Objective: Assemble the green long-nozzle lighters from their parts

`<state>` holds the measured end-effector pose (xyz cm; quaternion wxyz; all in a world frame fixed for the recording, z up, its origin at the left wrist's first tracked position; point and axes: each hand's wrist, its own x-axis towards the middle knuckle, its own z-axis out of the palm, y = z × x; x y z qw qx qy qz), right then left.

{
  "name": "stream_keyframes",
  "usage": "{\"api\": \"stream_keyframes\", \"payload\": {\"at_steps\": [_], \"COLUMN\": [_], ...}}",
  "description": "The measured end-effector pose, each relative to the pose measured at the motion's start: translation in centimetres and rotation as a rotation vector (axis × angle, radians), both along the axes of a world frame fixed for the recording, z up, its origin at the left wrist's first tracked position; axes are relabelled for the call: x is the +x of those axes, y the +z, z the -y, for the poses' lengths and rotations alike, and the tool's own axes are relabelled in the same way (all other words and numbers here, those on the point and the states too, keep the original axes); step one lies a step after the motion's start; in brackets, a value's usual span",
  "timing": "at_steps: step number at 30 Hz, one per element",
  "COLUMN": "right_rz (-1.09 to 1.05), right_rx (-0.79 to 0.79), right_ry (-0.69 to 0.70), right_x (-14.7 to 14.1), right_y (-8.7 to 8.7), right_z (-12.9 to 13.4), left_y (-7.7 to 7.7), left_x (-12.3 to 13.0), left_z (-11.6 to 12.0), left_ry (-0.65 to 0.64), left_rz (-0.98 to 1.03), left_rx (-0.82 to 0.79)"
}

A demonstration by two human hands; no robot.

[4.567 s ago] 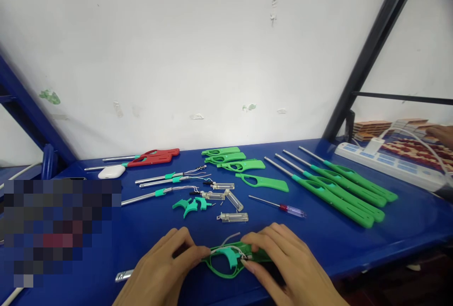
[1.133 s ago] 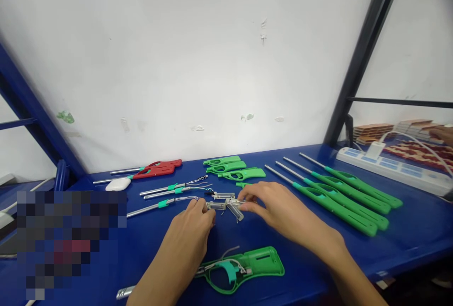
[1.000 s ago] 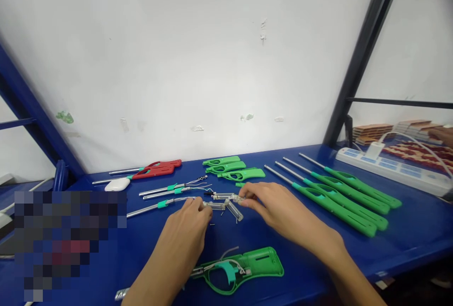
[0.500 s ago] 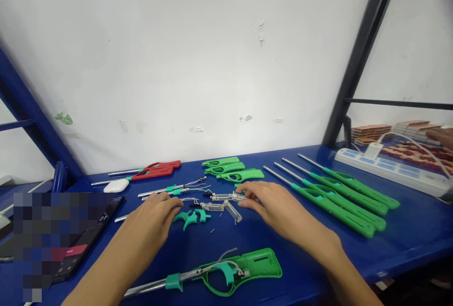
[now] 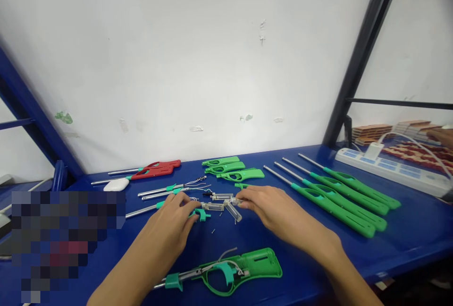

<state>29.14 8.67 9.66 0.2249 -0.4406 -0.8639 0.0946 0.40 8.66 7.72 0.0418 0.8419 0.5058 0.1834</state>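
My left hand (image 5: 177,216) reaches over the teal trigger pieces (image 5: 201,215), its fingers curled and fingertips beside the end of a clear plastic fuel tank (image 5: 214,207). What those fingers hold, if anything, is hidden. With thumb and fingers pinched, my right hand (image 5: 264,204) grips the near end of another clear fuel tank (image 5: 222,197). A third clear tank (image 5: 233,211) lies slanted between the hands. In front lies an open green lighter half-shell (image 5: 262,263) holding a metal tube, wires and a teal trigger (image 5: 226,273).
Several assembled green lighters (image 5: 339,197) lie at the right, near a white power strip (image 5: 392,171). Green half-shells (image 5: 244,174) and red lighter shells (image 5: 155,171) lie at the back. Metal tubes with wires (image 5: 166,191) lie left of centre, near a white case (image 5: 116,185). A small screw (image 5: 213,231) lies in front.
My left hand has moved right, over the trigger pieces toward the clear tanks. My right hand has shifted slightly left, still at the tanks.
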Motion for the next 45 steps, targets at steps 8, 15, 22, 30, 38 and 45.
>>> {"api": "stream_keyframes", "payload": {"at_steps": [8,15,22,30,38,45], "right_rz": [-0.025,-0.064,-0.086,-0.084,-0.180,-0.342], "right_rx": [-0.048,-0.039,-0.029,-0.012,0.102,0.234], "right_ry": [0.092,0.064,0.074,0.097,-0.005,-0.109], "right_x": [-0.6,-0.9,-0.7,-0.8,-0.6,0.3], "right_y": [0.8,1.3,1.3,1.4,0.9,1.9], "right_z": [0.6,0.9,1.1,1.3,0.7,1.7], "left_y": [1.3,1.2,1.2,1.5,1.4,0.5], "left_x": [3.0,4.1,4.1,3.8,3.3,5.4], "left_z": [1.7,2.0,1.8,1.7,2.5,4.5], "left_ry": [-0.118,-0.130,-0.170,-0.165,-0.139,-0.169], "left_rz": [0.147,0.222,0.249,0.220,0.096,0.027], "left_rx": [0.082,0.132,0.153,0.137,-0.014,-0.073]}}
